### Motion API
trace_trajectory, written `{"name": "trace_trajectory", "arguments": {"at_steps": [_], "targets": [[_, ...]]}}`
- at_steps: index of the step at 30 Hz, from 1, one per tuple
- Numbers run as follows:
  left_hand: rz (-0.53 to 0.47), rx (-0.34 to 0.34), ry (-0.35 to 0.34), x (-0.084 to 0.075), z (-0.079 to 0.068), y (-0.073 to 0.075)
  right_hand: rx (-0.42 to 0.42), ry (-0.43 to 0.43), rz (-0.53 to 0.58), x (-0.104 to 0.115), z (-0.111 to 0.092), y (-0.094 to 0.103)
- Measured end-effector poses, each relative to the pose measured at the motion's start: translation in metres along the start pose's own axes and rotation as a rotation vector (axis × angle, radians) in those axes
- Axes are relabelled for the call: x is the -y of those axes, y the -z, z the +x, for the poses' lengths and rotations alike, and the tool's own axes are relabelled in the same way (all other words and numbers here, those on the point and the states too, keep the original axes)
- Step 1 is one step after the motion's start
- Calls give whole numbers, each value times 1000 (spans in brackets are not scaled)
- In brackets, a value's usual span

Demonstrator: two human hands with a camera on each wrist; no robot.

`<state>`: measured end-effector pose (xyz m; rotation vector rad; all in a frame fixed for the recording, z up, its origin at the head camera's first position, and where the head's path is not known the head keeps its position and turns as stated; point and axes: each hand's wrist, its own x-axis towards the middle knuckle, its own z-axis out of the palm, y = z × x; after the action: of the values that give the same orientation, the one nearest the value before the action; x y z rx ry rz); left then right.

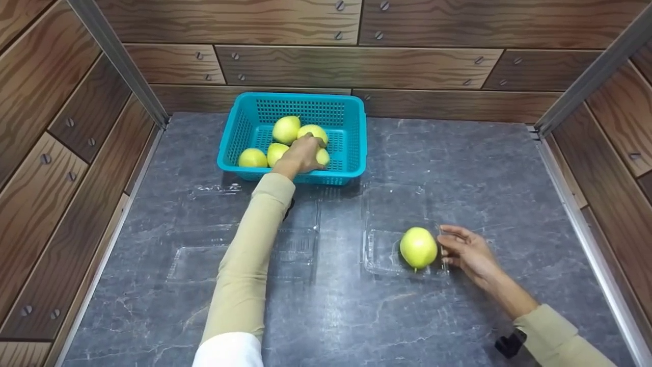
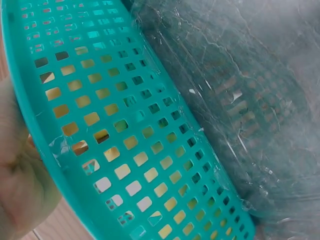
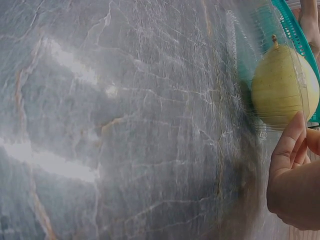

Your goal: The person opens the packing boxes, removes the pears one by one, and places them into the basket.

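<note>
My left hand (image 1: 304, 154) reaches over the near rim of a teal plastic basket (image 1: 359, 137), fingers and thumb curled round a yellow-green pear (image 1: 323, 157). Several more pears (image 1: 286, 129) lie around it in the basket. In the left wrist view the basket's slotted wall (image 2: 125, 145) covers most of that hand (image 2: 22, 185). On the right, my right hand (image 1: 471, 253) pinches the side edge of a clear plastic clamshell box (image 1: 379, 255). One pear (image 1: 418, 247) sits in this box close to the fingers, its stem toward me; the right wrist view shows it behind the clear wall.
More clear plastic packaging (image 1: 198, 260) lies on the left of the grey marbled surface (image 1: 137, 316), partly behind my left sleeve (image 1: 244, 265). Wood-patterned panels (image 1: 356, 66) enclose the back and both sides, with metal rails (image 1: 586, 234) along the edges.
</note>
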<state>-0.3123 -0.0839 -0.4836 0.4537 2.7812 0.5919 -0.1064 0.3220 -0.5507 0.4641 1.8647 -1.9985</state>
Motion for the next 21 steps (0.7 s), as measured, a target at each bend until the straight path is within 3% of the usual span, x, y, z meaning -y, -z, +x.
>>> {"name": "trace_trajectory", "arguments": {"at_steps": [10,21], "targets": [[21,37,16,2,4,-1,-1,10,-15,0,1,-2],[46,-11,13,0,-3,2,1,6,1,0,2,0]]}}
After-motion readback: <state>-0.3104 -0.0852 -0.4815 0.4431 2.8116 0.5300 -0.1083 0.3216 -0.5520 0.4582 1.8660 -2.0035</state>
